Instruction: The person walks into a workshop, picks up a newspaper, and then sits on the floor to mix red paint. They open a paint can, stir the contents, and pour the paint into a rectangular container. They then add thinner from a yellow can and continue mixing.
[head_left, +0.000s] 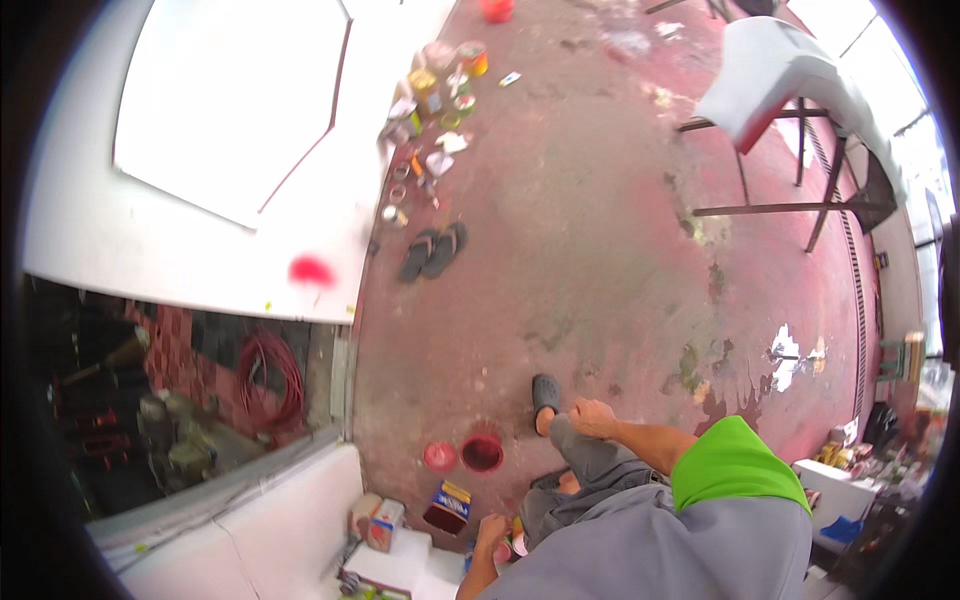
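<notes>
My right hand (pixel 593 418) is in front of my grey trouser leg, at about knee height, with its fingers curled in. What it holds, if anything, is not visible. My left hand (pixel 492 528) hangs low beside several small cans (pixel 518 541), which my body partly hides; its fingers are too small and blurred to read. A dark blue box with a yellow band (pixel 448 507) stands left of that hand. Beyond the box on the floor are an open tin of dark red paint (pixel 482 453) and a round pinkish-red lid or dish (pixel 439 457).
At the far left, paint cans (pixel 472 58) and small tools lie along the white wall, with dark flip-flops (pixel 433 252) nearer. A grey car-body panel (pixel 765 80) rests on a metal stand (pixel 800 208) at the right. Boxes (pixel 384 525) sit on a white surface lower left.
</notes>
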